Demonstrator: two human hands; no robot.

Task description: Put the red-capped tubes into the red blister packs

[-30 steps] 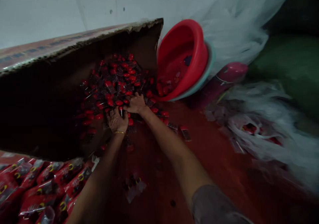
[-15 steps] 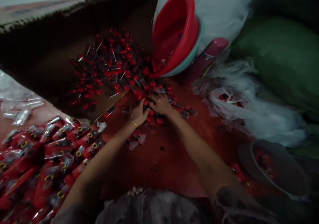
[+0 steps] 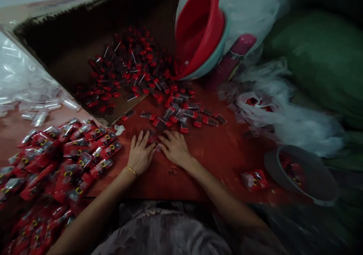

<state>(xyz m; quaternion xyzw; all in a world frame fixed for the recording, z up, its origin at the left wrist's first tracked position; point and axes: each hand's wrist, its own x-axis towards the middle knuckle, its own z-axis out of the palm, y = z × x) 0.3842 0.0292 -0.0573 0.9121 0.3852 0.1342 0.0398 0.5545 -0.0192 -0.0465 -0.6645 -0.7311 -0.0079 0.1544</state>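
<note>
My left hand [image 3: 139,155] lies on the red tabletop [image 3: 204,149] with its fingers stretched and spread. A thin gold bracelet circles that wrist. Opposite it, my right hand [image 3: 176,147] rests low on the table, fingers extended and angled inward. Between the fingertips are small clear and dark plastic pieces [image 3: 157,147], partly hidden and too dim to name. Just beyond both hands is a loose scatter of small clear cases with red caps [image 3: 184,113]. More of these cases fill the mouth of a tipped cardboard box [image 3: 93,13].
Red printed packets [image 3: 68,172] are heaped at the left. Clear plastic cases [image 3: 36,100] lie behind them. A red basin [image 3: 214,24] leans beside a pink bottle [image 3: 235,56]. Plastic bags [image 3: 306,130], a red packet [image 3: 255,180] and a grey basin [image 3: 317,200] are at right.
Both hands have drawn back toward me from the red-capped cases and moved apart. The small plastic pieces that lay nearer me are now between the fingertips. The view has shifted slightly.
</note>
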